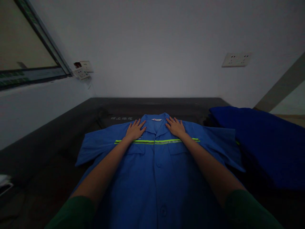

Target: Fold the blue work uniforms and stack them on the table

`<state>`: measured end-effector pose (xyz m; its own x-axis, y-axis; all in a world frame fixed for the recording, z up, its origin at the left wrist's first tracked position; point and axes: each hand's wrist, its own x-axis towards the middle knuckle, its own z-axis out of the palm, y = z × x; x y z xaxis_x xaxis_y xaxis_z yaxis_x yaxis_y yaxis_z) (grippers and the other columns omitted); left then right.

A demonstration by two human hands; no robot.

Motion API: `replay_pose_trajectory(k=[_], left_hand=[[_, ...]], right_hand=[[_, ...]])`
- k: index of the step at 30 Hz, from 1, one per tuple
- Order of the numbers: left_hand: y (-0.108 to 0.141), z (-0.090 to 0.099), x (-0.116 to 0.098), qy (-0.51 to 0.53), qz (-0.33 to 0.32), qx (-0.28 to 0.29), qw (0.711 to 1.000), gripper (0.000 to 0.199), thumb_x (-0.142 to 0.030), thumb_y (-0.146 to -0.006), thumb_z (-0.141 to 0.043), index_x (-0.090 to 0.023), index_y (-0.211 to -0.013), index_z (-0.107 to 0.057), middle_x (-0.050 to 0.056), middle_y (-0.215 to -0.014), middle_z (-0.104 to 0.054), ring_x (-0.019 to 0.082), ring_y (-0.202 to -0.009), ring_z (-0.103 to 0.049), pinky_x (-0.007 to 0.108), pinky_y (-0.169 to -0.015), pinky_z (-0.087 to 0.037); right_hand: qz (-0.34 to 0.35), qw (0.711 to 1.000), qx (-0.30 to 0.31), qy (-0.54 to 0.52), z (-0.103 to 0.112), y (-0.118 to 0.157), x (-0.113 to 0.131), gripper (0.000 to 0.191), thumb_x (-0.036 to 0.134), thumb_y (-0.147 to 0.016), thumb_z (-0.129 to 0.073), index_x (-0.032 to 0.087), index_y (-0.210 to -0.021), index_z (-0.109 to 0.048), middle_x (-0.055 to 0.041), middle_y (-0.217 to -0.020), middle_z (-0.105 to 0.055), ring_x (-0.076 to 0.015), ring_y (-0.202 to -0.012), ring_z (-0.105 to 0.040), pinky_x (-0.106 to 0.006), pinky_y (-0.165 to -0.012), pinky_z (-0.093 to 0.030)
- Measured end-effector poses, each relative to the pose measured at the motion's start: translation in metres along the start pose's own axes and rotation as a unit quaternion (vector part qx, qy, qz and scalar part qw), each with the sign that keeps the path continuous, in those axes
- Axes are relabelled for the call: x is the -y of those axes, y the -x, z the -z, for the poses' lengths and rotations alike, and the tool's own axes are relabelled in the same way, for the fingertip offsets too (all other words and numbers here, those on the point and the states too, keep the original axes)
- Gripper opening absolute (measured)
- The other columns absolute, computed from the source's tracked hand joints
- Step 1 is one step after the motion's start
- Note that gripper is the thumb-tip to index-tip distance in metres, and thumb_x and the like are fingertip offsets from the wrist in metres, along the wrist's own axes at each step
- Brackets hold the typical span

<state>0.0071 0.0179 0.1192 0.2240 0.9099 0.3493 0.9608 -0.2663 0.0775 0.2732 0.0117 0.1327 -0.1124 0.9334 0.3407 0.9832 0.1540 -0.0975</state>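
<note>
dark surface [152, 103], viewed from within the room: a blue short-sleeved shirt [143, 178] lies front up, collar [150, 127] toward the far edge; more blue cloth [262, 140] sits along the right side. left hand [135, 130] and right hand [175, 127], both open, palms down, rest beside the collar. as judged, flattening works best with light, even outward strokes, keeping the stripe [166, 142] straight.

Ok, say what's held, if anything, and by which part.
Nothing looks held: the left hand and right hand lie spread on the blue shirt, beside its collar.
</note>
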Motion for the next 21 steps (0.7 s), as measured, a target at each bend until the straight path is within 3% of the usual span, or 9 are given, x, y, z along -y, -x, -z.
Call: replay_pose_trajectory(k=[6, 9, 12, 16, 18, 21], left_hand=[[-0.005, -0.002, 0.002, -0.006, -0.008, -0.006, 1.000, 0.057, -0.054, -0.096, -0.027, -0.034, -0.150, -0.025, 0.005, -0.158, -0.020, 0.028, -0.145, -0.018, 0.052, -0.115, -0.017], [-0.005, -0.001, 0.002, 0.008, -0.007, -0.010, 1.000, 0.057, -0.053, -0.096, -0.030, -0.032, -0.148, -0.030, 0.006, -0.157, -0.023, 0.028, -0.145, -0.019, 0.052, -0.115, -0.017], [-0.011, 0.002, -0.002, 0.066, 0.019, -0.029, 0.997, 0.056, -0.052, -0.095, -0.035, -0.030, -0.146, -0.034, 0.009, -0.156, -0.027, 0.029, -0.143, -0.025, 0.054, -0.114, -0.020], [-0.024, 0.005, -0.012, 0.121, 0.054, -0.105, 0.986, 0.045, -0.040, -0.095, -0.039, -0.025, -0.137, -0.046, 0.011, -0.148, -0.041, 0.027, -0.137, -0.037, 0.057, -0.113, -0.021], [-0.029, 0.003, -0.015, 0.125, 0.034, -0.142, 0.981, 0.041, -0.034, -0.094, -0.042, -0.022, -0.132, -0.049, 0.011, -0.143, -0.046, 0.025, -0.134, -0.040, 0.054, -0.114, -0.020], [-0.034, -0.001, -0.013, 0.149, 0.019, -0.174, 0.973, 0.039, -0.029, -0.092, -0.045, -0.020, -0.130, -0.051, 0.010, -0.135, -0.053, 0.023, -0.127, -0.047, 0.045, -0.112, -0.029]], right_hand=[[-0.007, 0.999, -0.015, -0.035, 0.002, -0.005, -0.002, 0.053, 0.050, -0.096, -0.033, 0.029, -0.145, -0.037, -0.0035, -0.154, -0.031, -0.0318, -0.140, -0.025, -0.060, -0.111, -0.018], [-0.004, 0.994, -0.072, -0.077, 0.016, -0.014, -0.008, 0.047, 0.042, -0.096, -0.039, 0.023, -0.138, -0.047, -0.0082, -0.145, -0.045, -0.0271, -0.132, -0.038, -0.048, -0.108, -0.031], [0.027, 0.987, -0.133, -0.089, 0.034, -0.030, -0.015, 0.036, 0.023, -0.094, -0.043, 0.020, -0.127, -0.057, -0.0086, -0.129, -0.057, -0.0202, -0.120, -0.048, -0.033, -0.103, -0.038], [0.165, 0.984, -0.061, -0.018, 0.048, -0.058, -0.016, 0.034, 0.012, -0.087, -0.053, 0.023, -0.115, -0.068, -0.0070, -0.123, -0.059, -0.0203, -0.114, -0.051, -0.030, -0.099, -0.040], [0.240, 0.970, -0.007, 0.028, 0.050, -0.072, -0.014, 0.031, 0.012, -0.083, -0.060, 0.024, -0.109, -0.072, -0.0076, -0.124, -0.058, -0.0223, -0.114, -0.050, -0.031, -0.096, -0.041], [0.313, 0.946, 0.064, 0.061, 0.053, -0.089, -0.015, 0.020, 0.015, -0.080, -0.066, 0.022, -0.096, -0.076, -0.0078, -0.117, -0.063, -0.0234, -0.109, -0.051, -0.030, -0.090, -0.043]])
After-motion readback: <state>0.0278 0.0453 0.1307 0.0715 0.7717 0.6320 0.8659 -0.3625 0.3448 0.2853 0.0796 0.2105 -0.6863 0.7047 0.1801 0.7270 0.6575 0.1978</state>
